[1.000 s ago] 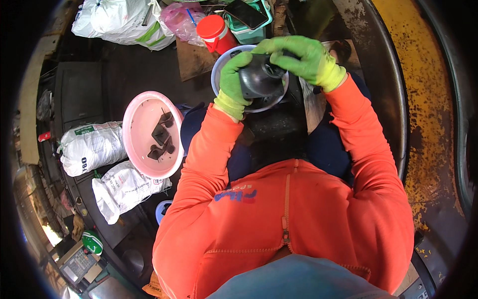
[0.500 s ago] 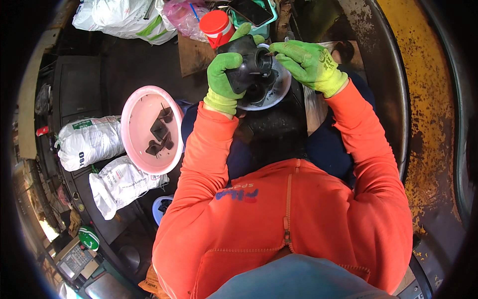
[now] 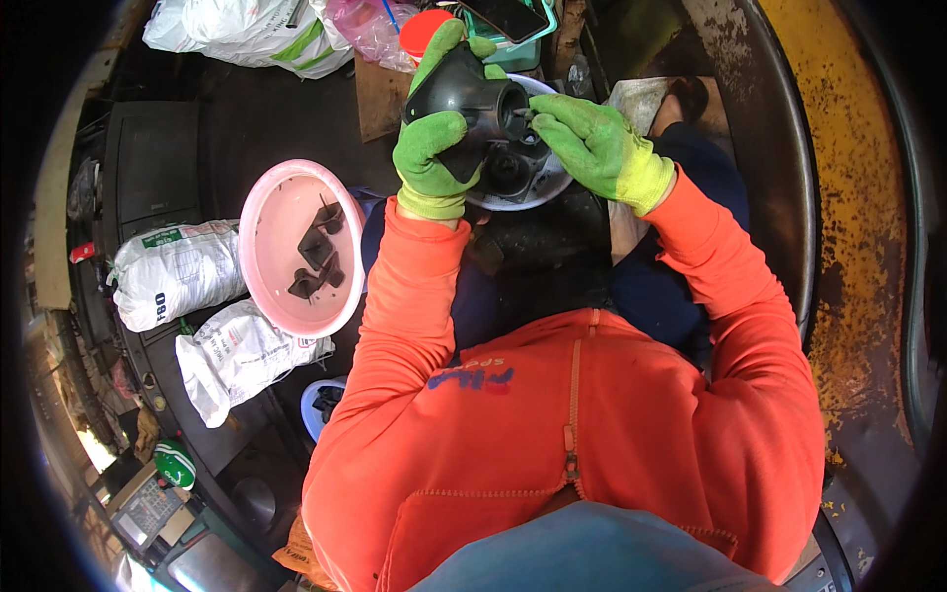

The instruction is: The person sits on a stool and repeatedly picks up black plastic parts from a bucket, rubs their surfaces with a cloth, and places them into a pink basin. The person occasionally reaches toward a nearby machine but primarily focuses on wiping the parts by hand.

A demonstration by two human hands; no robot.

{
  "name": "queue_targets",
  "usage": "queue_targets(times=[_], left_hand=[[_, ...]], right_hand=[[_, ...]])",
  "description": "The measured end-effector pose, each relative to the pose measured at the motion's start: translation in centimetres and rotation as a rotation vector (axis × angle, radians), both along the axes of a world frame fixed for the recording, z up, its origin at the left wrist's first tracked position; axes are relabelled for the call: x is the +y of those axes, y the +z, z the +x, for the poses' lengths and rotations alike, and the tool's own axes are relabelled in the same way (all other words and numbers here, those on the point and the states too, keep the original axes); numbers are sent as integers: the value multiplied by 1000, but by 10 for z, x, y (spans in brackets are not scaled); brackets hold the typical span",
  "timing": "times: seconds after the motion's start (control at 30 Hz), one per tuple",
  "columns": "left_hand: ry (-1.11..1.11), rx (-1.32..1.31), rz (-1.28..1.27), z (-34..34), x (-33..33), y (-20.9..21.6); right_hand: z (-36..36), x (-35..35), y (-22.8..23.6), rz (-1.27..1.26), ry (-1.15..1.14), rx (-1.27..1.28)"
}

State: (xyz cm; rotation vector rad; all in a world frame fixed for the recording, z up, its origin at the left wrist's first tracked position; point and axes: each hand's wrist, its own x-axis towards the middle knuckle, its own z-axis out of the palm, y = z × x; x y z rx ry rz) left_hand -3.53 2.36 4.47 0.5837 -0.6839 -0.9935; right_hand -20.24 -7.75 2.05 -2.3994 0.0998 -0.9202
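In front of my chest, a black moulded part (image 3: 468, 91) with a flat flange and a round, tube-like opening is gripped in my green-gloved left hand (image 3: 430, 153). The thumb lies across the near side and the fingers wrap round the far side. The opening faces right, toward my gloved right hand (image 3: 590, 148). Its thumb and fingers are pinched together at the opening's rim, on something small and thin that I cannot make out. Beneath both hands is a white bowl (image 3: 555, 187) with more black pieces (image 3: 507, 170) in it.
To the left, a pink basin (image 3: 258, 252) holds several dark pieces (image 3: 318, 247). White sacks (image 3: 182, 276) lie beyond it, with a small blue bowl (image 3: 312, 412) nearer me. A red-lidded container (image 3: 422, 32) and a phone (image 3: 508, 15) sit at the back. A rusty yellow surface (image 3: 838, 247) runs along the right.
The black part has shifted slightly left and turned, showing more of its opening. My right hand has moved a little left and down, its fingertips still by the rim.
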Motion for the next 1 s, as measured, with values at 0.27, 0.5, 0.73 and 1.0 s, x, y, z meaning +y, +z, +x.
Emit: queue_targets(times=[0.27, 0.5, 0.73, 1.0], left_hand=[[-2, -38, -116, -3, 0, -3], [142, -279, -196, -3, -9, -13], [166, -336, -216, -3, -9, -21], [402, -753, -239, -1, -12, -26]], right_hand=[[-3, 21, 7, 435, 47, 12], [-6, 28, 11, 905, 25, 74], [-8, 34, 7, 1240, 78, 59], [-19, 36, 32, 1545, 168, 170]])
